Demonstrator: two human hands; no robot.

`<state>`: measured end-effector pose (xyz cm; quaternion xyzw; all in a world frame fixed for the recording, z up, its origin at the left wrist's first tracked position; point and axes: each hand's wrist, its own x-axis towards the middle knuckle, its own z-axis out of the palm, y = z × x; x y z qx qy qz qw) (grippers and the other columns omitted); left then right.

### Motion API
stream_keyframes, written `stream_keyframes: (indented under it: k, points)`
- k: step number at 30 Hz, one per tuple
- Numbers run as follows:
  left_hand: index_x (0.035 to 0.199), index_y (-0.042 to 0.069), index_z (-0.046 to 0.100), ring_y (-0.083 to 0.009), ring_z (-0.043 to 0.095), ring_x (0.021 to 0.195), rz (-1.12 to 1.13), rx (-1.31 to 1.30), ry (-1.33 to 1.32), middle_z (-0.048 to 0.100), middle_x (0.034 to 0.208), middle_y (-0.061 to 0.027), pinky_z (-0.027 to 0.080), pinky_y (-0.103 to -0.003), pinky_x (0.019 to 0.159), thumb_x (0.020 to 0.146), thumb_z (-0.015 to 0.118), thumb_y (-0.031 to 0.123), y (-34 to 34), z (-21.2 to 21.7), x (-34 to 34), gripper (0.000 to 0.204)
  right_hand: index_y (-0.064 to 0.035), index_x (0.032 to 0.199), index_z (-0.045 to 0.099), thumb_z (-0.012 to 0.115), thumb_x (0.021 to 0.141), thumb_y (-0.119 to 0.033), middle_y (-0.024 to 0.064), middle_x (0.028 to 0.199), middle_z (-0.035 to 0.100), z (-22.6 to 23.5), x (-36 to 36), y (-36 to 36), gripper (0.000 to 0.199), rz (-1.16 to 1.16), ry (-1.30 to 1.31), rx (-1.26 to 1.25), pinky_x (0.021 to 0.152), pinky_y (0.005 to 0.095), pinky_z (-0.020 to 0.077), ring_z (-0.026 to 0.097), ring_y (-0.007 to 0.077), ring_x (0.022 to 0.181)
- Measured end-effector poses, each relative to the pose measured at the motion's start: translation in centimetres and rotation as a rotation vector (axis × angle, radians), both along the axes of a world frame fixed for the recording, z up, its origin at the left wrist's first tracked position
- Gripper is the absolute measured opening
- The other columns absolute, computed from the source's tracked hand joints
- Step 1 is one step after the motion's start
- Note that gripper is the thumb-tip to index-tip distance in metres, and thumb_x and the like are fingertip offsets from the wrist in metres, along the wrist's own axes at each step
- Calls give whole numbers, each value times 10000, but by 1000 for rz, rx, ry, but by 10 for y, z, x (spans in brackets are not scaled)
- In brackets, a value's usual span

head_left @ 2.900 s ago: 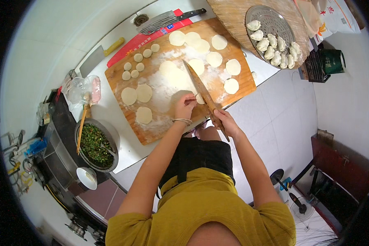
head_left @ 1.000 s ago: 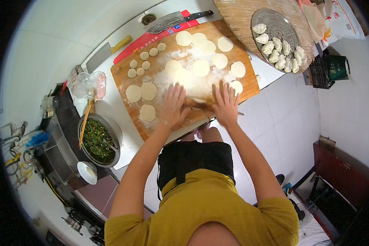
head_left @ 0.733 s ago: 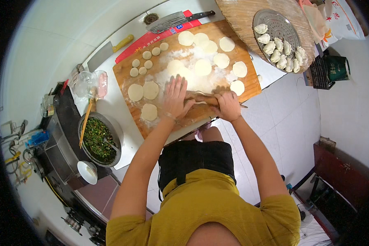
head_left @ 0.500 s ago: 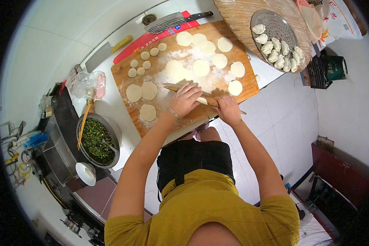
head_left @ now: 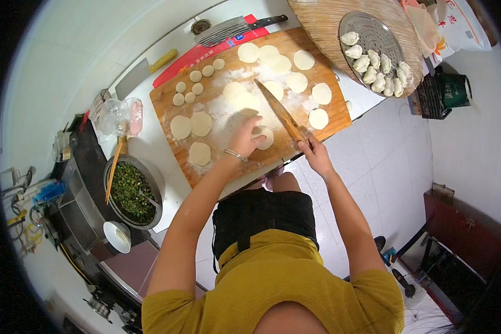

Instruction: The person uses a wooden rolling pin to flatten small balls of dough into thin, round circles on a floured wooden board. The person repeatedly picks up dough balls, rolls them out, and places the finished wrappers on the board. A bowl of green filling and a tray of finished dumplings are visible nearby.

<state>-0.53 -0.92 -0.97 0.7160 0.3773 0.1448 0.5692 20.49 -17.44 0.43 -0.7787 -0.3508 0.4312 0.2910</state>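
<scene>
My right hand [head_left: 318, 157] grips the near end of a tapered wooden rolling pin [head_left: 281, 113], which slants up and left across the floured wooden board [head_left: 172, 139]. At the board's near side, a round dough wrapper [head_left: 266, 137] lies partly beneath my left hand [head_left: 246, 137]. The left thumb rests at that wrapper's edge, apart from the fingers stretched past its upper left side. Flat dough rounds [head_left: 201, 123] lie about the board, some overlapping near its middle. Several small dough pieces [head_left: 195, 76] sit at the far left of the board.
Left of the board stands a pot of chopped green filling [head_left: 131, 192] with chopsticks [head_left: 114, 170] across its rim, near a white bowl [head_left: 117, 236]. A cleaver [head_left: 132, 79] and a slotted blade [head_left: 225, 32] lie beyond the board. Dumplings fill part of a perforated metal tray [head_left: 367, 28].
The rolling pin has come off the wrapper and swung to point away from me, held by my right hand alone. My left hand has let go of it and moved nearer, to the wrapper.
</scene>
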Motion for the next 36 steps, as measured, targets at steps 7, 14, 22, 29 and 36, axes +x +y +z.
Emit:
stream_keyframes:
  k: [7,14,22,29,36]
  points:
    - [1392,59,440,-381,365,1346,153,761,246,375,1472,-199,295,-514,1105,862,633,237,-19,14,-51,592,-108,1159,583,740,779,-245,94,1093,627,18,-13,4,433,493,-559,241,784,378,521,624,291,925]
    - [1462,53,345,-400,271,1410,2,780,493,307,1533,-176,227,-527,1147,874,612,351,23,12,-2,711,-175,1476,350,593,883,-400,176,1546,257,5,-16,84,679,310,-946,196,1113,556,255,285,370,1401]
    - [1482,53,312,-434,232,1418,-177,706,450,263,1539,-227,214,-525,1152,865,609,352,-37,14,-59,747,-96,1457,352,691,801,-373,177,1457,378,12,-31,11,789,476,-739,240,1118,547,229,352,345,1352]
    - [1407,35,418,-412,336,1358,94,787,156,366,1473,-213,257,-521,1127,857,624,219,25,39,-1,615,-5,1044,593,721,806,-219,161,923,601,6,-7,24,344,343,-559,355,746,426,467,582,339,851]
    - [1134,66,625,-306,555,1088,-95,725,343,597,1178,-111,469,-420,929,822,644,134,-15,10,25,319,12,1056,600,667,892,-214,176,859,575,21,-10,-21,288,-113,-365,226,675,399,472,565,351,749]
